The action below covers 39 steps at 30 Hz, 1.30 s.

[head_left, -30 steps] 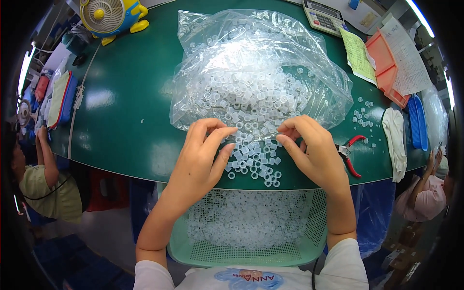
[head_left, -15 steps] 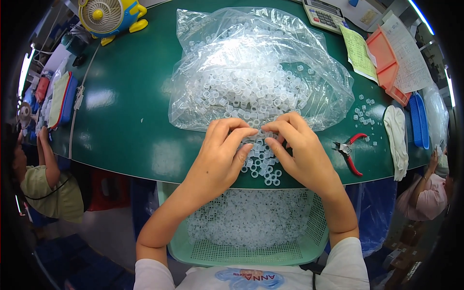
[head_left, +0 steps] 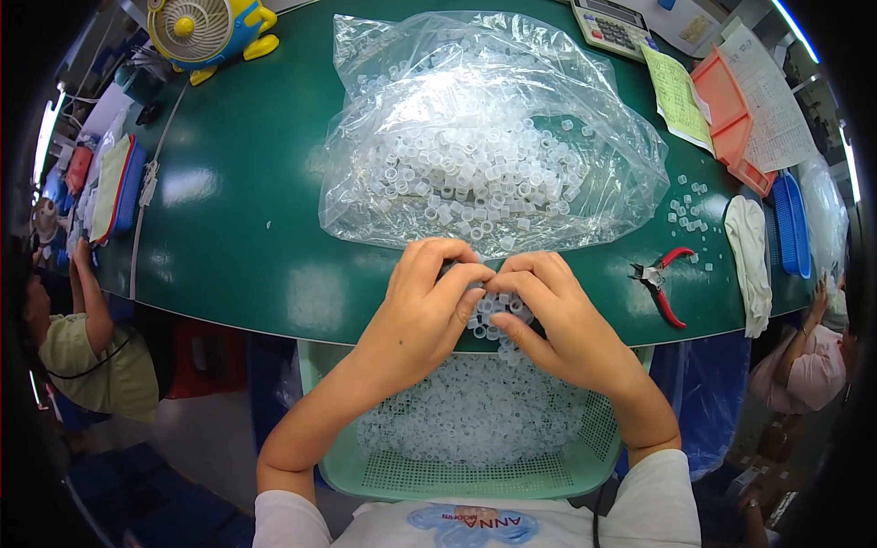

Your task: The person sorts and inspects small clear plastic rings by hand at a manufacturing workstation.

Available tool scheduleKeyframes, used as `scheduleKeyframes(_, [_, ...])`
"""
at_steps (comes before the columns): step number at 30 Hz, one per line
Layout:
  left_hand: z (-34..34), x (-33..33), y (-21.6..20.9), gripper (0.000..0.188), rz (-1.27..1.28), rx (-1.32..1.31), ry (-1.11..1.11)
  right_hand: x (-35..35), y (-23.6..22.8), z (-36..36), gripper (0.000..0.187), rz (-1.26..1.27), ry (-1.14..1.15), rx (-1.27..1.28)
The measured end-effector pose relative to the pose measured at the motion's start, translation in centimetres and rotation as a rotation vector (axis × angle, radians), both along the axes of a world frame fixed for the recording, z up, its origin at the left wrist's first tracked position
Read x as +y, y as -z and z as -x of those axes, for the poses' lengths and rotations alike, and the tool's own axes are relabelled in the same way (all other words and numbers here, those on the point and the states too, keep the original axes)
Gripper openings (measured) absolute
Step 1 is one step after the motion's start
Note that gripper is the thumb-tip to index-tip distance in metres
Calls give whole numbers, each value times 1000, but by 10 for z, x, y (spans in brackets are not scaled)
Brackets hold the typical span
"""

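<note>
At the near edge of the table, my left hand (head_left: pixel 416 306) and my right hand (head_left: pixel 562 320) are cupped with their fingertips together. Between them they enclose a small heap of translucent white plastic rings (head_left: pixel 498 309); some of it is hidden under the curled fingers. Below the edge, a green mesh basket (head_left: pixel 512 491) holds a thick layer of the same small pieces. A few rings show at the table's lip, above the basket. Just beyond my fingers lies a clear plastic bag (head_left: pixel 621 183), its mouth toward me, with many more rings inside.
Red-handled cutting pliers (head_left: pixel 665 288) and a white glove (head_left: pixel 749 265) lie to the right, near scattered rings (head_left: pixel 687 210). Farther back are an orange tray (head_left: pixel 731 110), a blue basket (head_left: pixel 791 224) and a calculator (head_left: pixel 610 29). A toy-like fan (head_left: pixel 196 32) stands far left. People sit on both sides.
Both hands have come nearer to me, drawing the loose rings from the bag's mouth to the table edge. The fingers have closed in tighter around the heap.
</note>
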State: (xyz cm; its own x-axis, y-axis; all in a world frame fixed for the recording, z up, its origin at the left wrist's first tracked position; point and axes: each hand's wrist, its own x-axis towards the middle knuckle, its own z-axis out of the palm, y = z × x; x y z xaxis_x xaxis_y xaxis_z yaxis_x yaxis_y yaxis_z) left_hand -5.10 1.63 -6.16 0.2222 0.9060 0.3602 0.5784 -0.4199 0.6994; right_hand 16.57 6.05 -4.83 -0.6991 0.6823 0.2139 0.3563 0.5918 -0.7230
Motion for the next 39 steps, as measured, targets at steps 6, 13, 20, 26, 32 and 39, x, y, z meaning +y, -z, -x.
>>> scheduleKeyframes(6, [5,-14,-1,19,-22,57,105,-18,-6,-22,37,37,-148,-41])
scheduleKeyframes(13, [17,-30,-11,31,90,-296,505,-26,-10,-37,20,157,-242,239])
scheduleKeyframes(20, [16,-34,-8,63,94,366,-85,-15,2,-9,72,-85,78,-67])
scheduleKeyframes(26, [12,-58,-13,51,159,227,152,-25,3,-4,64,-93,-160,-95])
scheduleKeyframes(32, [27,-64,-16,43,275,-148,446,-37,-3,-34,39,62,-279,107])
scheduleKeyframes(39, [19,-61,-15,39,219,-23,461,-48,-11,-27,70,-22,-161,-251])
